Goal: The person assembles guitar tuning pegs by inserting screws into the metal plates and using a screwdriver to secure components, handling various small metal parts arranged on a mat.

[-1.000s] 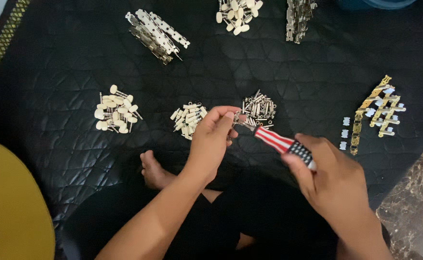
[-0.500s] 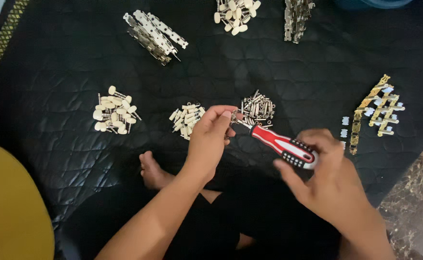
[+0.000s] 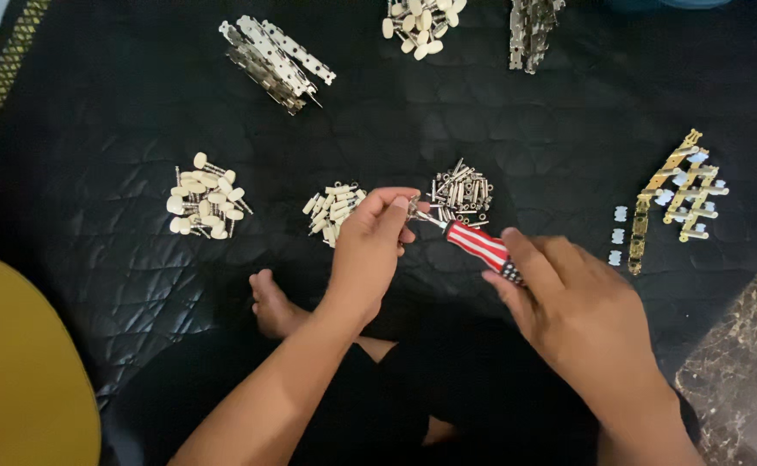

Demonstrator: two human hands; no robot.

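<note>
My left hand (image 3: 370,246) pinches a small metal part (image 3: 413,207) at its fingertips, just above the black quilted mat (image 3: 119,129). In my right hand (image 3: 568,302) is a screwdriver with a red-and-white striped handle (image 3: 477,244); its tip meets the small part. Right behind the hands lie a pile of small silver screws and posts (image 3: 460,190) and a heap of cream-coloured pegs (image 3: 333,210).
On the mat lie a cream-knobbed pin pile (image 3: 204,198) at left, silver strips (image 3: 275,56) at the far left, more cream knobs (image 3: 417,22), silver parts (image 3: 529,30) and gold plates with white knobs (image 3: 676,194) at right. A yellow object (image 3: 16,371) sits lower left. My bare foot (image 3: 275,302) rests below.
My right hand has shifted its grip on the screwdriver handle, turning it slightly. The left hand stays in place on the small part.
</note>
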